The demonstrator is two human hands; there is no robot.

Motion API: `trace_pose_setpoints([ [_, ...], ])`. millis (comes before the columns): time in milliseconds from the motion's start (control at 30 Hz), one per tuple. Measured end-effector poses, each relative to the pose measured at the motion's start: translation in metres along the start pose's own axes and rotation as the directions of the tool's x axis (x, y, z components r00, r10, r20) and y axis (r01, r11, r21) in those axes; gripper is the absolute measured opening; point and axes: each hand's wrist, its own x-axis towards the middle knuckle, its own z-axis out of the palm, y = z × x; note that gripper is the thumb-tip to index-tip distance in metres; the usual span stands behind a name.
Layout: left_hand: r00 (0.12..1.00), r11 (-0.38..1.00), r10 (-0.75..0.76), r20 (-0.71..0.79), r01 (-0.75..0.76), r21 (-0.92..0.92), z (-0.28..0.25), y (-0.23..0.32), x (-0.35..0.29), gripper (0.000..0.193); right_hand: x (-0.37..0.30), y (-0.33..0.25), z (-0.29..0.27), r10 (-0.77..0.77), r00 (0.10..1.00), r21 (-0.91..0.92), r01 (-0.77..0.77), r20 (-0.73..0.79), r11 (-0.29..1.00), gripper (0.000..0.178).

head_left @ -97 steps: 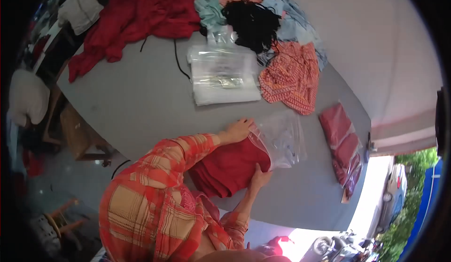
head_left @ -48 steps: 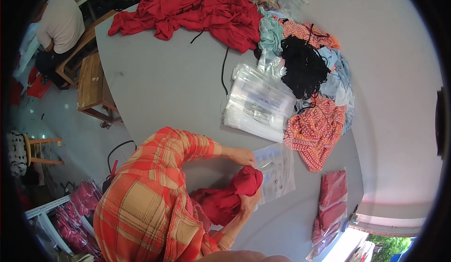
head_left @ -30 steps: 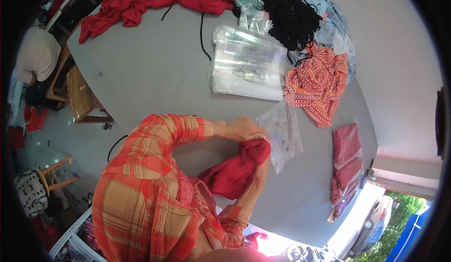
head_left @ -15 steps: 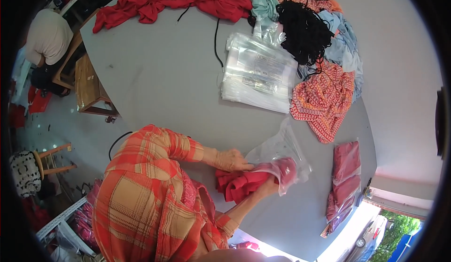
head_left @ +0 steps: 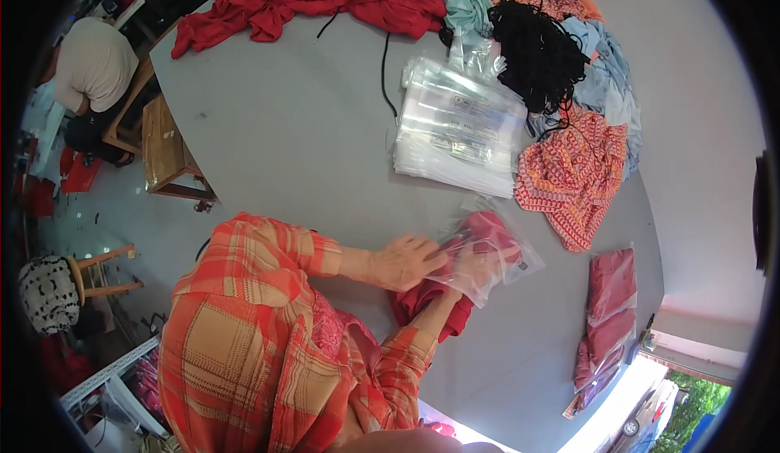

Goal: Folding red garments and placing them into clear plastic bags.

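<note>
A folded red garment [head_left: 486, 230] is partly inside a clear plastic bag [head_left: 526, 264]; its loose end hangs out of the bag's mouth toward me. My right hand [head_left: 478, 267] reaches into the bag and grips the garment, seen through the plastic. At the bag's left edge, my left hand [head_left: 405, 263] has its fingers bent around the mouth of the bag; motion blurs it a little. Beyond the hands lies a stack of clear printed bags [head_left: 459, 132].
Bagged red garments [head_left: 611, 286] lie at the grey table's [head_left: 301, 120] right edge. Along the far side are red cloth [head_left: 325, 2], black cords [head_left: 536, 55], and an orange patterned garment [head_left: 573, 173]. A wooden bench [head_left: 171, 148] and a seated person [head_left: 96, 67] are to the left.
The red garment has gone farther into the bag, pushed away from me by my right hand. My left hand has shifted slightly at the bag's mouth, and the whole view has moved a little.
</note>
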Motion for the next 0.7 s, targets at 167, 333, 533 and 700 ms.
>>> trace_pose_setpoints([
  [167,0.903,0.92,0.386,-0.186,-0.362,0.15,0.041,0.034,0.069,0.024,0.053,-0.139,0.045,-0.004,0.992,0.089,-0.007,0.123,0.996,0.071],
  [333,0.478,0.46,0.874,0.087,-0.758,-0.462,0.031,0.085,0.033,0.01,0.052,-0.053,-0.001,0.111,0.965,0.085,-0.135,0.236,0.987,0.062],
  [533,0.814,0.755,0.581,-0.014,-0.545,-0.365,0.017,0.022,0.043,0.027,0.064,-0.007,-0.058,0.202,0.946,0.314,-0.278,0.252,0.908,0.062],
  [700,0.952,0.895,0.306,-0.001,-0.288,-0.34,0.046,-0.017,0.029,0.02,0.075,0.036,-0.043,0.239,0.963,0.665,-0.259,0.123,0.701,0.075],
])
